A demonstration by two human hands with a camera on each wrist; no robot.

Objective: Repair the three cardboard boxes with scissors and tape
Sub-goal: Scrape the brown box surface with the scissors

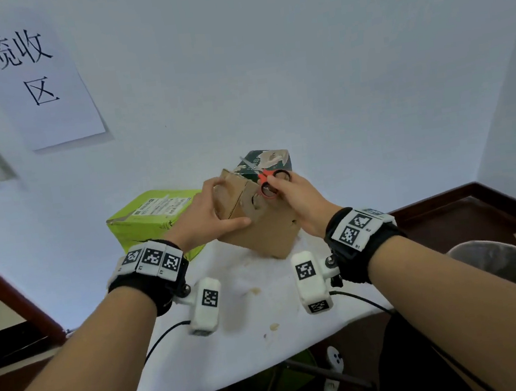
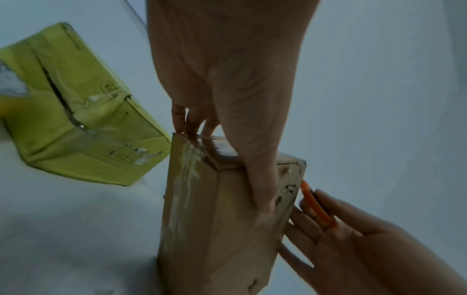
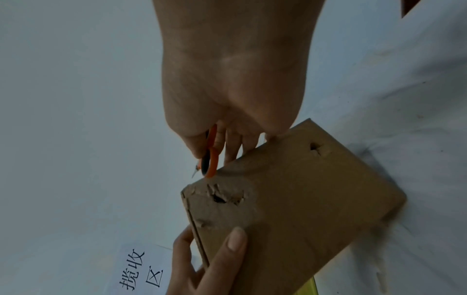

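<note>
While the left hand (image 1: 209,215) is gripping the brown box (image 1: 260,224) with curled fingers, the right hand (image 1: 295,196) is holding orange scissors (image 1: 264,180), and the left wrist view alone is showing the green box's (image 2: 83,127) split seam.

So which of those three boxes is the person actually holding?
The plain brown box in the middle: the left hand grips it. The green box to its left and the dark printed box behind stand untouched.

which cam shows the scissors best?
Head view: the scissors show red handle loops and blades, gripped in the right hand. Left wrist and right wrist views catch only an orange handle sliver between fingers.
</note>
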